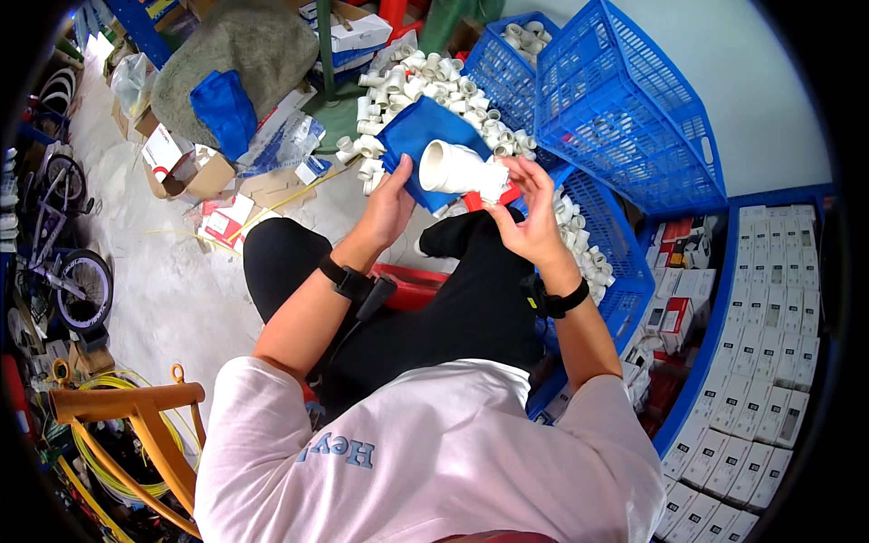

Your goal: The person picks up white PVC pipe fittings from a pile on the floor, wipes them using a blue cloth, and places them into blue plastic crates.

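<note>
Between my hands is a white plastic pipe fitting (451, 167) with a wide round socket facing left. The fingers and thumb of my right hand (533, 207) grip its narrower right end. My left hand (390, 207) is raised just left of the socket, its fingers extended; it appears to hold nothing, though part of its palm side is hard to see. Behind the fitting lies a blue cloth or bag (431, 129). Beyond that, many white pipe fittings (434, 75) are heaped on the floor, and more spill from a tilted blue plastic crate (604, 224) at the right.
A large blue crate (624, 115) stands tilted at the upper right. White boxes (760, 353) line a blue shelf on the right. Opened cardboard boxes (204, 176) and a grey fleece cushion (271, 54) lie at the upper left. A bicycle (68, 265) and an orange metal frame (136, 407) stand left.
</note>
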`<state>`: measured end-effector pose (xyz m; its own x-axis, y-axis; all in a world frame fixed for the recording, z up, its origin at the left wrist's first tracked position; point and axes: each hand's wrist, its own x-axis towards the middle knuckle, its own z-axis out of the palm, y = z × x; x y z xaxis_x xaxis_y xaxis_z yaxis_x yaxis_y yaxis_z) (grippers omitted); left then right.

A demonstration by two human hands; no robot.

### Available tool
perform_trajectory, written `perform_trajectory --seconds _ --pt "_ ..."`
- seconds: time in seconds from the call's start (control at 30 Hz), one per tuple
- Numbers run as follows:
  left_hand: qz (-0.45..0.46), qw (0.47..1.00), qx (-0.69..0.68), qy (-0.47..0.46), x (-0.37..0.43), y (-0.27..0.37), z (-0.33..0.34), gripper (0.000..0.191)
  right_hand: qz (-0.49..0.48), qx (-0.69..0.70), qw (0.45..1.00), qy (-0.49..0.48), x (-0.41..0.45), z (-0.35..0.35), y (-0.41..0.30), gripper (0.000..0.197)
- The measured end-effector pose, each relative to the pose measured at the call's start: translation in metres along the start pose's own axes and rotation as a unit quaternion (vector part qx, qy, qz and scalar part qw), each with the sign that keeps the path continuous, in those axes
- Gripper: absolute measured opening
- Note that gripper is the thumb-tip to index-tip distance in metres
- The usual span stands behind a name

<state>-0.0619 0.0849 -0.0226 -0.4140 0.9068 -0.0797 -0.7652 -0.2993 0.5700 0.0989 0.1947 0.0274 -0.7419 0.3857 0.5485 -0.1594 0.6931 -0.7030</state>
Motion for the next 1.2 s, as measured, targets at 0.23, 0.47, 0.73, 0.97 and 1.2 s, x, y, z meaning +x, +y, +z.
perform_trajectory --seconds 0.23,0.47,0.73,0.97,1.2 --pt "-0.003 0.998 0.028 -0.052 -0.003 0.003 -0.009 0.041 -0.049 -0.101 0.993 -0.031 0.006 0.001 -0.014 0.061" --pt "0.047 0.999 -0.006 0.001 -0.004 0.004 -0.015 0.039 -0.078 -0.084 0.991 -0.076 0.016 -0.002 -0.057 0.054" --pt "0.028 0.999 -0.007 0.031 0.001 0.004 -0.026 0.046 -0.177 0.014 0.984 0.003 0.032 -0.015 -0.069 0.047" --pt "0.100 0.995 -0.018 0.008 -0.008 0.027 -0.008 0.045 -0.147 0.022 0.989 -0.003 0.027 -0.017 -0.061 0.045" --pt "0.103 0.994 -0.003 -0.024 -0.016 0.029 -0.005 0.044 -0.082 0.083 0.993 -0.028 0.022 -0.009 -0.061 0.038"
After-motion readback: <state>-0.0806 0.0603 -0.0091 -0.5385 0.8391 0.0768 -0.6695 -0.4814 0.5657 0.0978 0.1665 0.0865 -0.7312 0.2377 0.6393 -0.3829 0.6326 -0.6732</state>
